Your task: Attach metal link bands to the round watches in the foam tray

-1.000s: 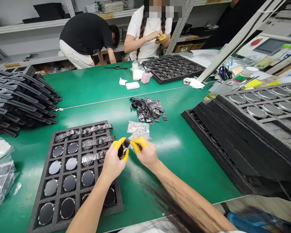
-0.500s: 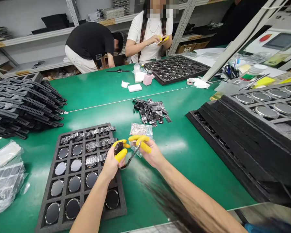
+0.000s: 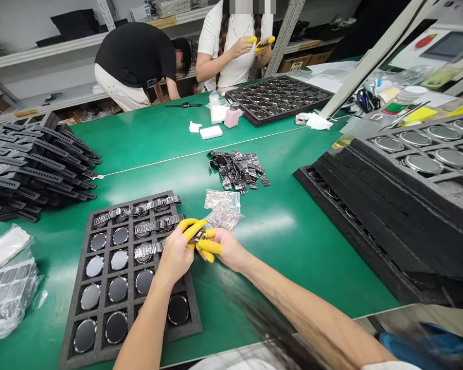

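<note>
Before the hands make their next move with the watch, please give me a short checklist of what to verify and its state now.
1. Both hands on the watch case: ok, left hand and right hand meet around it.
2. Yellow finger cots on fingertips: ok.
3. Band seated on the case: cannot tell, hidden by fingers.
4. Foam tray within reach, beside the left hand: ok.
5. Bag of small parts close by: ok.
6. Pile of metal bands on the table: ok.

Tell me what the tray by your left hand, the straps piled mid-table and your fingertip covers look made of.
Tray: likely dark grey foam, matte, with cut round pockets. Straps: probably metal links, since they glint silver and dark. Fingertip covers: yellow, smooth, looks like thin rubber or latex stretched over the fingers of both the left hand and right hand.
</note>
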Demonstrator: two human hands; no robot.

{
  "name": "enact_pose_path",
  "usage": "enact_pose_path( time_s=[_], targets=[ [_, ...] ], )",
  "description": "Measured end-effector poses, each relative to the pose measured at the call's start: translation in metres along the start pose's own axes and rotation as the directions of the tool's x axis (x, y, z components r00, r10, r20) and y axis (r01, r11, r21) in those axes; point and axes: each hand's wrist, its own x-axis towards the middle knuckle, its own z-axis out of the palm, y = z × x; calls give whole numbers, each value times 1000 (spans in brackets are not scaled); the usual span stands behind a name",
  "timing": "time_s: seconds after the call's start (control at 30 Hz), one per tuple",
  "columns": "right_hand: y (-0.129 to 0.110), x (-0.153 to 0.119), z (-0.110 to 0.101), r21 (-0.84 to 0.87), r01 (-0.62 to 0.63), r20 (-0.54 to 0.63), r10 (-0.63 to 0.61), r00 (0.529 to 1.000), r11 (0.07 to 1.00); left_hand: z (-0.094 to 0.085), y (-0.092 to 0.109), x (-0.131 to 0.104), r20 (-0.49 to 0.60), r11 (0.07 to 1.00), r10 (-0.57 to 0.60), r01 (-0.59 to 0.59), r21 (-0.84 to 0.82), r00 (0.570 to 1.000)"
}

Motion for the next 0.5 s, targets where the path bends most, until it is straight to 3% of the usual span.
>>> enact_pose_path(
  time_s=[0.5],
  targets=[
    [-6, 0, 1, 20, -14, -31, 14, 999, 1000, -2, 4, 2, -6, 1000, 12, -12, 3, 1000]
  ],
)
